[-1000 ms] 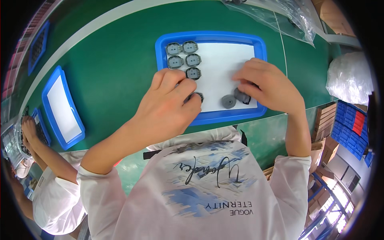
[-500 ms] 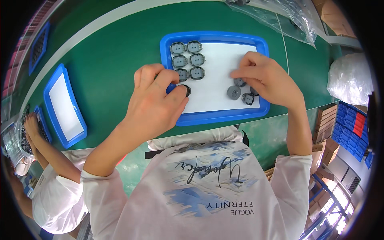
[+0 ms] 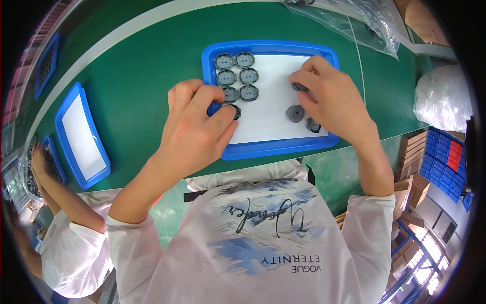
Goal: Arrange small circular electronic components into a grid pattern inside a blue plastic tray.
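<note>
A blue tray [image 3: 283, 151] lined with white paper [image 3: 273, 91] lies before me. Along its left side stand several grey plastic connector housings [image 3: 249, 76] with dark rims, in two columns. At the tray's left edge my left hand [image 3: 195, 124] is closed, thumb and fingers on another grey connector housing [image 3: 237, 112], which they partly cover. My right hand [image 3: 334, 99], over the tray's right part, pinches a small dark grey plastic part [image 3: 299, 87], mostly hidden by the fingers. Below it lie a round grey piece [image 3: 295, 114] and a dark-rimmed housing [image 3: 313, 125].
The tray rests on a green table [image 3: 147, 81]. Another blue tray [image 3: 99, 172] with white paper lies at the left, near a co-worker's arms [image 3: 66, 195]. Clear plastic bags [image 3: 372, 28] lie at the far right; cardboard boxes [image 3: 417, 195] stand beyond the table.
My right hand has moved farther from me, now pinching the dark grey part above the loose pieces. The left hand has hardly shifted.
</note>
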`<move>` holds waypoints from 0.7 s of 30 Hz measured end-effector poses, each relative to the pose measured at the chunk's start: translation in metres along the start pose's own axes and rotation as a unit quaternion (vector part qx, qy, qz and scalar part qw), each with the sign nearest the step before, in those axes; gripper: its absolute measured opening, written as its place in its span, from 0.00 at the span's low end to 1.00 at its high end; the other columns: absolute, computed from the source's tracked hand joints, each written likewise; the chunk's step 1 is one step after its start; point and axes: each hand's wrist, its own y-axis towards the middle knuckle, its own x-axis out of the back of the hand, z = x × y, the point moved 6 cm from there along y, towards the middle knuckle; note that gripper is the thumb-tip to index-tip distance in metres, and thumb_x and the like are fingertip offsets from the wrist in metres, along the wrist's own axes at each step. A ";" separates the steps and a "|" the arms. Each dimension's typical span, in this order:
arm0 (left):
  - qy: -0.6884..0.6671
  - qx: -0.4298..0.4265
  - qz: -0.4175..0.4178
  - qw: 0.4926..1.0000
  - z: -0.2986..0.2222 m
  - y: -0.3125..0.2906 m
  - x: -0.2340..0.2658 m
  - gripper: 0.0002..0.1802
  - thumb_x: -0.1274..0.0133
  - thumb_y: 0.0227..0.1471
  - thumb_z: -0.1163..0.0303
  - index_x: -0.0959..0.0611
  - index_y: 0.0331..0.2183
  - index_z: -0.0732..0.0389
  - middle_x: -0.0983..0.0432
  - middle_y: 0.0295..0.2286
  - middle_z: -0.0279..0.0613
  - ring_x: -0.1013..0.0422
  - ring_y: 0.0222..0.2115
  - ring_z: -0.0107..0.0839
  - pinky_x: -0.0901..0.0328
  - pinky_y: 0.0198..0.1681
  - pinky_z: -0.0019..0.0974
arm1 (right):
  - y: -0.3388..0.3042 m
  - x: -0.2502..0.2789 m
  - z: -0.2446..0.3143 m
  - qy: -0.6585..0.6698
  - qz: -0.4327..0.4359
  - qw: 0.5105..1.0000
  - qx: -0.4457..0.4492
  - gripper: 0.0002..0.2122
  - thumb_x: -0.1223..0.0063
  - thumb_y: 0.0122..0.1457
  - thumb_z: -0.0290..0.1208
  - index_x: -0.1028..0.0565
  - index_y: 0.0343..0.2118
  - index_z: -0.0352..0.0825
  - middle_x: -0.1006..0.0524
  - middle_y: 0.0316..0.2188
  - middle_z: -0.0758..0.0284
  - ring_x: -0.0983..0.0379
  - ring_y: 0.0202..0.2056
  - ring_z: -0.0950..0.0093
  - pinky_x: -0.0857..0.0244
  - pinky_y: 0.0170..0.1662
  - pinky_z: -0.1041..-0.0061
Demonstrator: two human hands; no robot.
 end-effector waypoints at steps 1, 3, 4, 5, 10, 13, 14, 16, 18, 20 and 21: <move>-0.004 0.001 -0.001 1.000 0.000 0.000 0.000 0.10 0.33 0.38 0.73 0.16 0.28 0.61 0.28 0.38 0.41 0.36 0.43 0.46 0.39 0.44 0.48 | 0.000 0.003 0.002 0.001 -0.038 0.999 0.033 0.09 0.40 0.53 0.22 0.21 0.38 0.33 0.25 0.37 0.64 0.25 0.32 0.64 0.30 0.36 0.69; -0.007 0.007 -0.002 1.000 0.001 -0.001 0.001 0.10 0.33 0.38 0.73 0.16 0.28 0.61 0.28 0.39 0.41 0.36 0.43 0.46 0.39 0.44 0.48 | -0.002 0.013 0.017 0.022 -0.047 0.997 0.055 0.09 0.40 0.52 0.21 0.21 0.37 0.33 0.25 0.38 0.63 0.25 0.33 0.64 0.30 0.37 0.69; -0.011 0.011 -0.002 1.000 0.001 -0.002 0.001 0.10 0.33 0.38 0.74 0.16 0.28 0.61 0.28 0.39 0.41 0.36 0.43 0.46 0.39 0.44 0.48 | -0.003 0.016 0.028 0.043 -0.057 0.995 0.075 0.09 0.39 0.51 0.20 0.20 0.36 0.33 0.26 0.38 0.62 0.25 0.34 0.63 0.29 0.37 0.69; -0.012 0.011 -0.001 1.000 0.001 -0.002 0.000 0.10 0.33 0.38 0.74 0.16 0.28 0.61 0.28 0.39 0.41 0.36 0.43 0.46 0.39 0.44 0.48 | -0.007 0.013 0.035 0.044 -0.056 0.995 0.073 0.09 0.39 0.51 0.20 0.20 0.36 0.33 0.26 0.38 0.62 0.25 0.34 0.63 0.29 0.37 0.69; -0.005 0.008 -0.005 1.000 -0.001 0.001 0.000 0.09 0.33 0.39 0.73 0.16 0.27 0.61 0.28 0.39 0.41 0.36 0.43 0.46 0.39 0.45 0.47 | -0.011 -0.022 0.069 0.051 -0.024 0.976 0.210 0.07 0.39 0.47 0.23 0.22 0.30 0.31 0.26 0.39 0.61 0.28 0.36 0.63 0.31 0.39 0.66; -0.003 0.015 -0.007 1.000 -0.002 0.000 -0.001 0.09 0.34 0.39 0.73 0.16 0.27 0.61 0.28 0.39 0.41 0.36 0.43 0.46 0.39 0.45 0.47 | -0.009 -0.028 0.070 0.056 -0.061 0.975 0.208 0.06 0.41 0.45 0.23 0.23 0.27 0.32 0.27 0.36 0.63 0.29 0.35 0.66 0.33 0.38 0.68; -0.001 0.017 -0.007 1.000 -0.002 0.000 -0.001 0.09 0.34 0.39 0.73 0.16 0.27 0.61 0.28 0.39 0.41 0.36 0.43 0.46 0.39 0.45 0.47 | -0.008 -0.027 0.069 0.063 -0.081 0.975 0.196 0.06 0.41 0.44 0.23 0.24 0.27 0.32 0.27 0.35 0.64 0.29 0.35 0.66 0.33 0.37 0.69; -0.003 0.016 -0.005 1.000 -0.001 -0.001 -0.001 0.09 0.34 0.39 0.73 0.16 0.27 0.61 0.28 0.39 0.40 0.36 0.43 0.46 0.39 0.45 0.47 | -0.007 -0.028 0.067 0.061 -0.072 0.976 0.195 0.06 0.42 0.44 0.23 0.23 0.27 0.32 0.28 0.34 0.65 0.30 0.35 0.66 0.34 0.37 0.69; -0.006 0.017 -0.004 1.000 -0.001 -0.001 0.000 0.09 0.34 0.39 0.72 0.16 0.27 0.61 0.28 0.40 0.40 0.36 0.43 0.46 0.39 0.46 0.47 | -0.005 -0.030 0.065 0.057 -0.063 0.978 0.193 0.06 0.42 0.43 0.23 0.23 0.27 0.32 0.28 0.34 0.65 0.30 0.34 0.67 0.34 0.37 0.69; -0.009 0.017 -0.002 1.000 -0.001 -0.001 0.000 0.09 0.34 0.39 0.72 0.16 0.28 0.61 0.28 0.40 0.40 0.36 0.43 0.45 0.39 0.46 0.47 | -0.004 -0.030 0.064 0.058 -0.069 0.978 0.190 0.07 0.40 0.45 0.23 0.22 0.29 0.33 0.28 0.33 0.66 0.30 0.34 0.66 0.34 0.37 0.69; -0.014 0.015 -0.009 1.000 -0.001 -0.001 0.000 0.10 0.33 0.39 0.72 0.16 0.28 0.60 0.28 0.40 0.40 0.36 0.43 0.45 0.39 0.46 0.47 | -0.003 -0.029 0.064 0.058 -0.068 0.978 0.190 0.07 0.40 0.45 0.23 0.22 0.29 0.33 0.28 0.33 0.66 0.30 0.34 0.66 0.34 0.37 0.69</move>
